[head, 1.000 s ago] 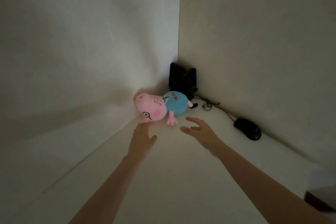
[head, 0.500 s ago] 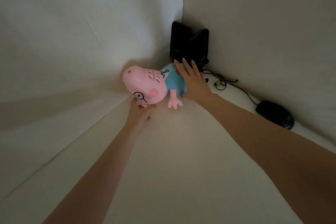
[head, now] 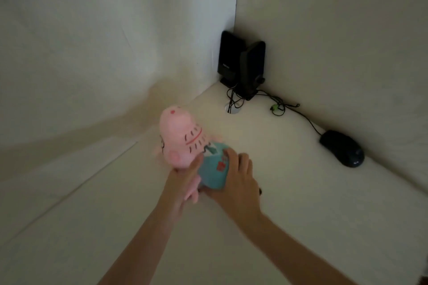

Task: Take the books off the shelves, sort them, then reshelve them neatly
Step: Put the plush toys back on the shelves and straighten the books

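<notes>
A pink plush pig (head: 183,143) in a teal shirt is held between both my hands above the white shelf surface (head: 289,203). My left hand (head: 183,183) grips it from the left, under the head. My right hand (head: 238,180) wraps around the teal body from the right. The toy's head points away from me, toward the corner. No books are in view.
Two black speakers (head: 240,65) stand in the far corner with tangled cables (head: 278,106) running to a hole in the surface. A black computer mouse (head: 342,148) lies at the right by the wall. White walls close in left and right.
Both hands closed on the plush pig and pulled it away from the corner toward me; it turned so its head points away. The speakers and cable hole are now uncovered.
</notes>
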A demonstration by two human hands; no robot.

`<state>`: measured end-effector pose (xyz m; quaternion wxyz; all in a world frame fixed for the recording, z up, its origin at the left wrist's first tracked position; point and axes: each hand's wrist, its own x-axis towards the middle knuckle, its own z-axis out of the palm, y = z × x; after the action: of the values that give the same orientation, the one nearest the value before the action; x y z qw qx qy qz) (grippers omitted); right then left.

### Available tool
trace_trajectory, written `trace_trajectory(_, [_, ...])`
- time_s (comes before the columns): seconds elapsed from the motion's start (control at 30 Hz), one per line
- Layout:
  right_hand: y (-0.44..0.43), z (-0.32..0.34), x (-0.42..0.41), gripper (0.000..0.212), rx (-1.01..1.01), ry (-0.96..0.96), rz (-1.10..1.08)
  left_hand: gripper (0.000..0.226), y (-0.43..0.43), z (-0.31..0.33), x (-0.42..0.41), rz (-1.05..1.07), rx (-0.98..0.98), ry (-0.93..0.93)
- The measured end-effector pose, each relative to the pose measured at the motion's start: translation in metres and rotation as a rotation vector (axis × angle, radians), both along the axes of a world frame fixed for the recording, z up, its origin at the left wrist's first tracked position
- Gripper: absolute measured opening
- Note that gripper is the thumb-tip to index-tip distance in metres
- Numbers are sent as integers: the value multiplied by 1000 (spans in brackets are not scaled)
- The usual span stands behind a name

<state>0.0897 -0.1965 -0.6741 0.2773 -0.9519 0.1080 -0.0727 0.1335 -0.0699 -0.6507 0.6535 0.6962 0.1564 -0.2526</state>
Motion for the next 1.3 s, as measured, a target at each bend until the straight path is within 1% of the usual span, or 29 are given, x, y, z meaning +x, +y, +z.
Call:
trace_trajectory(0.07, [20,-4,-30,102,27,-45,-11,42,7,2,-20,37,154,20])
trace_trajectory(0.13, [34,-7,-58,99,74,-53,46,32,24,6,-35,69,167,71])
trace_trajectory(0.17, [38,-6,-71,94,142,-33,79,29,33,9,-42,70,162,83])
trace_trajectory(0.27, [39,1,-99,65,386,99,201,18,66,18,-64,69,137,142])
trace_trajectory(0.33, [41,12,-102,48,529,98,225,10,88,18,-79,64,173,150])
trace_trajectory(0.37, [44,18,-100,38,634,121,203,6,99,18,-86,58,207,128])
trace_trajectory(0.43, [54,26,-86,17,916,250,22,9,119,15,-98,58,268,105])
trace_trajectory(0.47, [55,27,-81,21,958,353,-42,11,127,14,-104,61,269,116])
trace_trajectory(0.5, [53,26,-79,42,1001,462,-36,13,132,13,-111,72,261,137])
trace_trajectory(0.53, [53,28,-75,69,1035,582,9,14,138,15,-117,99,237,163])
trace_trajectory(0.57, [56,31,-67,92,1050,687,20,15,139,14,-120,115,207,191])
trace_trajectory(0.6, [60,32,-60,102,1046,764,45,17,142,16,-125,134,168,212])
trace_trajectory(0.67, [72,38,-50,102,1014,805,133,19,148,21,-134,149,83,229])
trace_trajectory(0.7, [76,41,-52,99,1005,786,199,24,152,24,-139,154,40,240])
trace_trajectory(0.77, [85,42,-58,79,990,707,291,44,162,25,-147,191,-65,295])
trace_trajectory(0.8, [90,39,-62,68,967,653,307,47,167,26,-151,213,-133,321])
trace_trajectory(0.83, [95,38,-66,58,939,594,302,46,171,28,-155,222,-186,329])
trace_trajectory(0.9, [102,40,-73,29,867,494,320,35,177,39,-163,240,-239,304])
trace_trajectory(0.93, [106,42,-78,23,848,461,344,31,181,48,-166,252,-249,274])
trace_trajectory(0.97, [110,48,-82,24,843,434,362,38,186,55,-167,257,-247,236])
trace_trajectory(1.0, [115,54,-87,24,833,407,364,54,190,64,-167,249,-239,201])
trace_trajectory(1.07, [129,68,-94,25,794,319,363,100,203,72,-168,235,-200,117])
trace_trajectory(1.1, [138,79,-98,25,773,277,375,108,209,80,-172,208,-161,53])
trace_trajectory(1.13, [145,87,-100,26,755,243,395,99,214,88,-175,204,-140,5])
trace_trajectory(1.17, [153,95,-102,27,738,210,433,84,219,99,-180,204,-137,-28])
trace_trajectory(1.2, [161,104,-105,30,724,198,462,66,222,109,-185,201,-161,-57])
trace_trajectory(1.23, [169,115,-108,33,700,183,499,57,227,118,-191,201,-197,-78])
trace_trajectory(1.27, [176,124,-113,37,686,173,519,62,233,122,-196,198,-231,-90])
trace_trajectory(1.3, [184,133,-117,37,659,144,540,74,240,126,-202,201,-247,-87])
